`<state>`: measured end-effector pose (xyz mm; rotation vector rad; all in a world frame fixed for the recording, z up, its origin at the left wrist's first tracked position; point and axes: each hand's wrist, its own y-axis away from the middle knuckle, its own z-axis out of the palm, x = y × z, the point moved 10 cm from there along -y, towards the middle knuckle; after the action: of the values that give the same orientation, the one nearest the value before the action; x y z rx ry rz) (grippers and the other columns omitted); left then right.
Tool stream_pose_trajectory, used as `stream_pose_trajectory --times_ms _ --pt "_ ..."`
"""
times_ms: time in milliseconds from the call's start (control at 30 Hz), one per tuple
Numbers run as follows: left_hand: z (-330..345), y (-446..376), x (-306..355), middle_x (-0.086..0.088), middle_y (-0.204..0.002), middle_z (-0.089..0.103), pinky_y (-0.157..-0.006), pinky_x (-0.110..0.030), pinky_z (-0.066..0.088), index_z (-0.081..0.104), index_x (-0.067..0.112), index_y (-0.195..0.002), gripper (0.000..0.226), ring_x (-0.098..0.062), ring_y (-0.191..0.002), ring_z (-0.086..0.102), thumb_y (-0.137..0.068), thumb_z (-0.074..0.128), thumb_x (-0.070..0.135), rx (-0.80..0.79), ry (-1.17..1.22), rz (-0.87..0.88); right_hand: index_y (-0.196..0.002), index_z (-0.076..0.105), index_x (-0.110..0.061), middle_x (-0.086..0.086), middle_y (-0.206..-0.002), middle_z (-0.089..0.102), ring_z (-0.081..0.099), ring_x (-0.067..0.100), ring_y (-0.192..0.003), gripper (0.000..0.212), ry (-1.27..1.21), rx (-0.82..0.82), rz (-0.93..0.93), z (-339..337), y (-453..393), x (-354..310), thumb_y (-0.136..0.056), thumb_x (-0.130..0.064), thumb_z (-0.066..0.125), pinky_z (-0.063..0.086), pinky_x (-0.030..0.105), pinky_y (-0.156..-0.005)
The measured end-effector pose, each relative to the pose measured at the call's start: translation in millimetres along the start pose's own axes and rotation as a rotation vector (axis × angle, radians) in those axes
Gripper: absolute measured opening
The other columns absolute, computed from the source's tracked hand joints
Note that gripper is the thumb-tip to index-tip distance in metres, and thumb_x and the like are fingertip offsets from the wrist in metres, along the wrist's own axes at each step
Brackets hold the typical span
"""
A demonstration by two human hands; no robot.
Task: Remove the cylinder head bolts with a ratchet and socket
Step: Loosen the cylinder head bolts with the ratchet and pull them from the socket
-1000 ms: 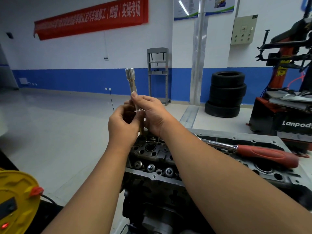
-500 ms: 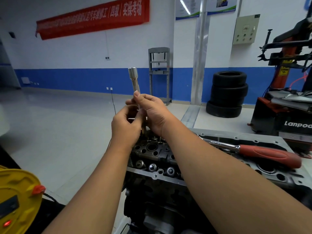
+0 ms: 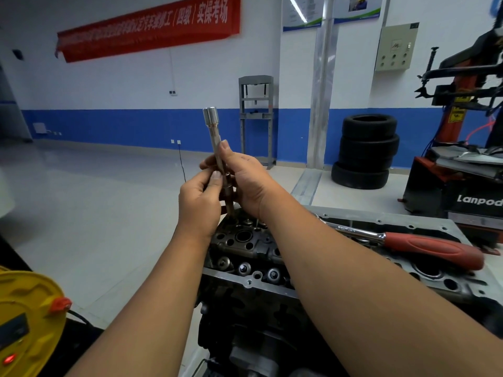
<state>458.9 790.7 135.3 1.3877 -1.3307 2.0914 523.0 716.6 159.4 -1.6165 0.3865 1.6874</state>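
A silver extension bar (image 3: 215,137) stands upright above the far end of the dark cylinder head (image 3: 245,248), its wide end on top. My right hand (image 3: 249,183) grips the bar with the index finger laid up along it. My left hand (image 3: 200,200) pinches it lower down, where a socket (image 3: 227,184) sits on the bar. A brownish bolt shank (image 3: 230,206) runs from the socket down toward the head. The ratchet (image 3: 424,247) with its red handle lies on the head to the right, apart from both hands.
A yellow cable reel (image 3: 30,317) sits at the lower left. A red tyre machine (image 3: 468,148) stands at the right and stacked tyres (image 3: 366,151) lean by the blue-and-white wall. Bare grey floor spreads to the left.
The bar stays upright and in nearly the same place. My fingers have shifted on it, and the socket and bolt shank now show between my hands.
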Motion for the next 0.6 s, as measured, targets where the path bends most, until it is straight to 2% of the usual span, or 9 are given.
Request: stream_pose_trajectory --times_ms 67,200,267,333,400,467,533,600 --pt "-2.2 -0.6 2.0 -0.004 -0.104 0.078 -0.078 -0.057 0.065 0.075 0.031 -0.109 0.024 -0.027 -0.102 0.076 -0.108 0.053 0.02 0.023 -0.049 0.022 -0.107 0.075 -0.005 0.004 -0.102 0.078 0.075 0.014 -0.082 0.05 -0.008 0.01 0.007 -1.5 -0.5 -0.1 -0.1 -0.053 0.06 0.061 0.034 -0.064" --pt "-13.1 -3.0 4.8 0.003 -0.094 0.075 -0.075 -0.055 0.065 0.069 0.034 -0.095 0.013 -0.026 -0.092 0.076 -0.097 0.075 0.022 0.107 -0.157 0.092 -0.1 0.071 -0.012 0.006 -0.105 0.076 0.073 0.026 -0.097 0.026 -0.072 -0.034 -0.003 0.6 0.3 1.0 -0.096 -0.037 0.072 0.063 0.047 -0.082" --pt "-9.9 -2.4 4.3 0.002 -0.096 0.077 -0.08 -0.054 0.065 0.072 0.032 -0.099 0.005 -0.027 -0.094 0.077 -0.095 0.074 0.034 0.077 -0.121 0.075 -0.096 0.072 -0.013 0.005 -0.103 0.076 0.074 0.023 -0.092 0.025 -0.055 -0.055 0.002 4.1 0.8 1.0 -0.098 -0.038 0.07 0.064 0.044 -0.077" --pt "-1.9 -1.9 0.8 -0.002 -0.104 0.078 -0.087 -0.056 0.063 0.075 0.029 -0.11 0.022 -0.028 -0.102 0.076 -0.097 0.061 0.041 0.016 -0.034 0.02 -0.097 0.074 -0.012 0.003 -0.102 0.077 0.075 0.015 -0.083 0.035 -0.006 -0.046 0.01 4.8 1.2 0.0 -0.101 -0.045 0.062 0.063 0.037 -0.065" --pt "0.3 -1.3 -0.9 -0.006 -0.105 0.078 -0.089 -0.058 0.062 0.075 0.027 -0.112 0.028 -0.029 -0.104 0.076 -0.098 0.054 0.038 -0.003 -0.007 -0.012 -0.1 0.076 -0.012 0.002 -0.103 0.078 0.076 0.012 -0.081 0.044 0.006 -0.027 0.026 3.3 0.8 0.0 -0.102 -0.052 0.058 0.06 0.032 -0.06" --pt "-3.5 -1.9 2.0 -0.003 -0.102 0.078 -0.086 -0.057 0.063 0.075 0.028 -0.108 0.018 -0.027 -0.101 0.076 -0.1 0.059 0.031 0.024 -0.056 0.032 -0.102 0.076 -0.014 0.002 -0.104 0.079 0.076 0.015 -0.088 0.041 -0.002 -0.026 0.03 1.7 0.6 0.6 -0.099 -0.053 0.061 0.062 0.035 -0.064" --pt "-10.4 -3.0 3.3 0.001 -0.096 0.077 -0.08 -0.054 0.065 0.072 0.032 -0.1 0.007 -0.025 -0.095 0.077 -0.098 0.072 0.026 0.076 -0.117 0.074 -0.1 0.072 -0.016 0.003 -0.105 0.078 0.075 0.022 -0.095 0.028 -0.037 -0.043 0.013 1.6 0.8 0.8 -0.096 -0.044 0.07 0.063 0.043 -0.073" --pt "-14.0 -3.3 3.8 0.002 -0.092 0.075 -0.077 -0.053 0.065 0.069 0.034 -0.094 0.011 -0.025 -0.09 0.076 -0.094 0.078 0.027 0.109 -0.182 0.102 -0.096 0.07 -0.017 0.006 -0.106 0.076 0.074 0.024 -0.094 0.018 -0.074 -0.065 -0.001 3.5 1.1 0.8 -0.094 -0.034 0.074 0.063 0.048 -0.08"
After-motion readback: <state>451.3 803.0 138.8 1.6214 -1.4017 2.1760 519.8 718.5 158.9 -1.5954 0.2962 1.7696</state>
